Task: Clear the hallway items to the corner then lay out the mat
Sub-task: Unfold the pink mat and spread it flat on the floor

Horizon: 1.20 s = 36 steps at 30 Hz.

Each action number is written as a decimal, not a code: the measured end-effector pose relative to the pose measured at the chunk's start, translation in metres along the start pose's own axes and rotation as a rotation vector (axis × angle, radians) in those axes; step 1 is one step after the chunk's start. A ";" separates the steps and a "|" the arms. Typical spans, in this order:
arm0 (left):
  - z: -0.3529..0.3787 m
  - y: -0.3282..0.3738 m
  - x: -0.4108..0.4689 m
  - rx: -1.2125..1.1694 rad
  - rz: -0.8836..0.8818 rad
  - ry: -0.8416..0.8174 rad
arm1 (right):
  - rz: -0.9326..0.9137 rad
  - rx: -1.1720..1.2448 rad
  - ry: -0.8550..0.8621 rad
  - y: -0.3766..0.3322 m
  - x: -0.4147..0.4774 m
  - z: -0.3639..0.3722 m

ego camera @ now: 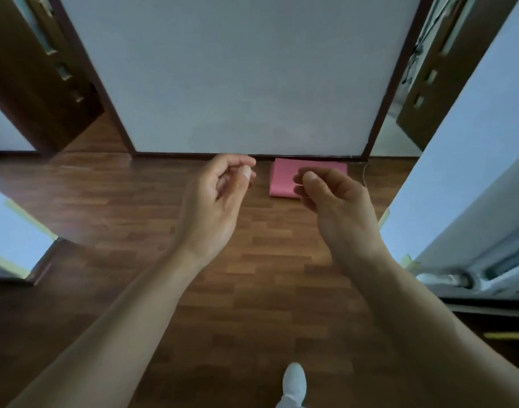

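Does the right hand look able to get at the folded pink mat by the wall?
Probably yes. The right hand is empty, fingers loosely curled, held in line with the folded pink mat, and bare wooden floor lies between. The person likely needs to step closer and bend down.

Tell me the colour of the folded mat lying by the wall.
Pink, plain; the folded mat shows in the head view.

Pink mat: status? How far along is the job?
Done, apparently: the wooden floor shows no loose items in view. In hand: nothing; the left hand and right hand are raised, fingers curled and empty. Left: the pink mat lies folded against the baseboard, not yet laid out.
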State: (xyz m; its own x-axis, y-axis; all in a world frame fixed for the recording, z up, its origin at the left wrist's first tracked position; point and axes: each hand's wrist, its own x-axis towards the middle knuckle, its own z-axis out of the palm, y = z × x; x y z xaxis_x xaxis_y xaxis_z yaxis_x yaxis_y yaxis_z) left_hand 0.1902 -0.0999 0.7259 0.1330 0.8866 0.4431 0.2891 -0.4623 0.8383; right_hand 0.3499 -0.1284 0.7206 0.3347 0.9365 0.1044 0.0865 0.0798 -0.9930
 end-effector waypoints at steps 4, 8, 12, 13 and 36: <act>0.037 -0.031 0.083 -0.004 0.004 0.020 | 0.021 0.000 -0.003 0.010 0.094 -0.005; 0.063 -0.062 0.158 0.007 -0.038 0.011 | 0.060 -0.024 0.009 0.017 0.184 -0.010; 0.085 -0.103 0.229 0.003 -0.066 -0.001 | 0.086 -0.027 0.025 0.035 0.266 -0.011; 0.091 -0.115 0.247 -0.002 -0.064 -0.005 | 0.083 -0.034 0.030 0.040 0.287 -0.010; 0.297 -0.382 0.665 0.056 -0.112 -0.227 | 0.165 -0.093 0.032 0.202 0.787 0.015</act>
State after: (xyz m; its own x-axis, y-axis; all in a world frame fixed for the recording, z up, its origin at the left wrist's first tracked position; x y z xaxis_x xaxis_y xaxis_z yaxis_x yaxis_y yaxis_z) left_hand 0.4500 0.6714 0.6056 0.3046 0.9160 0.2610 0.3651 -0.3654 0.8563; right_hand 0.6165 0.6295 0.6010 0.3813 0.9227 -0.0560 0.1135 -0.1068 -0.9878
